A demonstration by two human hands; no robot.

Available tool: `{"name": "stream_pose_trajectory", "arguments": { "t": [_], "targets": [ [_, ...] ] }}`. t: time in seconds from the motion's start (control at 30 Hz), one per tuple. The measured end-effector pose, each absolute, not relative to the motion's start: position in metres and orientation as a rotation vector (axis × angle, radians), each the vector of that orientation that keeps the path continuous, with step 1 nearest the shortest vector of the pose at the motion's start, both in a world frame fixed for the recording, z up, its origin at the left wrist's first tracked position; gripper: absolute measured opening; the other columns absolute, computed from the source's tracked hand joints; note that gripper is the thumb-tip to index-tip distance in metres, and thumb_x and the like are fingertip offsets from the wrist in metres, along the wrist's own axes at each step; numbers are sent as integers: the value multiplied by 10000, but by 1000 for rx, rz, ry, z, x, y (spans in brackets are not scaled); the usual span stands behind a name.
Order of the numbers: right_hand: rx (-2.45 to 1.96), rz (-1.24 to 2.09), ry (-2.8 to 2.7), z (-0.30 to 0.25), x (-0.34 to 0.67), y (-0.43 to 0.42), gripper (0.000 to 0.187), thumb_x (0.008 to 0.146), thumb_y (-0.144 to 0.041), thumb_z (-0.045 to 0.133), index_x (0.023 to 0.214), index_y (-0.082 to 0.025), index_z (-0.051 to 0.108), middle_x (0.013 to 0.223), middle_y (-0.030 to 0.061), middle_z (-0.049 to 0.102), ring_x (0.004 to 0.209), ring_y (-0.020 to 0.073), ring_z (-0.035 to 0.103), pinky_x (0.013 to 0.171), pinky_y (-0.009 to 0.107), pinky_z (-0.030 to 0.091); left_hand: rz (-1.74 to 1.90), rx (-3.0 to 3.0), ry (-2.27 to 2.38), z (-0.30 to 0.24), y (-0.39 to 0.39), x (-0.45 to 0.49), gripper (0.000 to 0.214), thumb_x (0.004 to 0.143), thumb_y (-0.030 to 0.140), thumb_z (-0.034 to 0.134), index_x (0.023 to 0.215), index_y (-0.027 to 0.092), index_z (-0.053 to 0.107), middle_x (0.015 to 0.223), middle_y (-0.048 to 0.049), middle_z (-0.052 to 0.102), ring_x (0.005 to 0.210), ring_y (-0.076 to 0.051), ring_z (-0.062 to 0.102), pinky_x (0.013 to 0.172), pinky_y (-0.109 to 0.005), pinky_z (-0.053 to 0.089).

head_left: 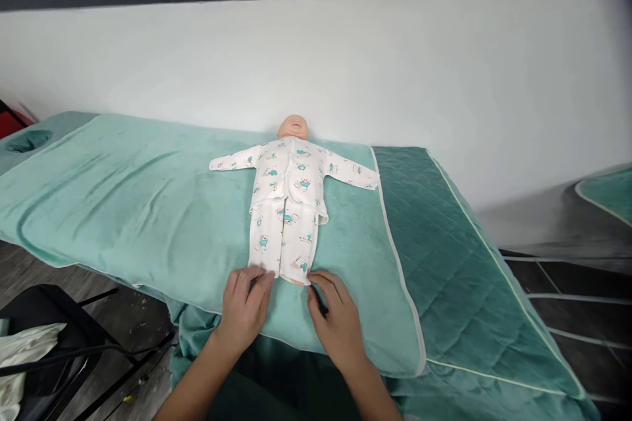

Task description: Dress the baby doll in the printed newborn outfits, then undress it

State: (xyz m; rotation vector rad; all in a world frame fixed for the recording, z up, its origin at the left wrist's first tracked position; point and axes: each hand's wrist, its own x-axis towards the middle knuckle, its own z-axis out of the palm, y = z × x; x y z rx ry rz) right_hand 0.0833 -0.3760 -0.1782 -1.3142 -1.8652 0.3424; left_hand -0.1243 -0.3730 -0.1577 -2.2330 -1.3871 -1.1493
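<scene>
A baby doll lies on its back on a light green towel, arms spread out to both sides. It wears a white printed top and matching white printed trousers. My left hand rests on the towel with its fingertips at the left trouser hem, fingers loosely curled. My right hand lies just right of the feet, fingers bent and touching the right trouser hem. Whether either hand pinches the cloth is not clear.
The towel covers a massage bed with a dark green quilted cover along a white wall. A face hole shows at the bed's far left. A black chair with pale cloth stands lower left.
</scene>
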Motion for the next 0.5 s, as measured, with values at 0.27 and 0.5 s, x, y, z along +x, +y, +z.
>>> {"name": "stream_pose_trajectory", "arguments": {
  "t": [0.27, 0.5],
  "targets": [
    [-1345, 348, -1846, -183, 90, -384, 220, 1006, -260, 513, 1200, -236, 613, 1186, 88, 662, 1092, 239, 654, 912, 422, 578, -1157, -2133, -1569, -177, -407, -181, 341, 892, 119, 647, 1216, 225, 624, 1040, -66, 600, 947, -176, 614, 820, -319, 562],
    [-1370, 295, -1751, -195, 104, -420, 215, 993, -369, 531, 1091, -225, 657, 1107, 111, 703, 1002, 285, 687, 825, 441, 590, -1147, -1213, -2378, -236, -457, -335, 228, 923, 289, 558, 1103, 154, 596, 1145, -126, 549, 1151, -283, 561, 961, -443, 530]
  ]
}}
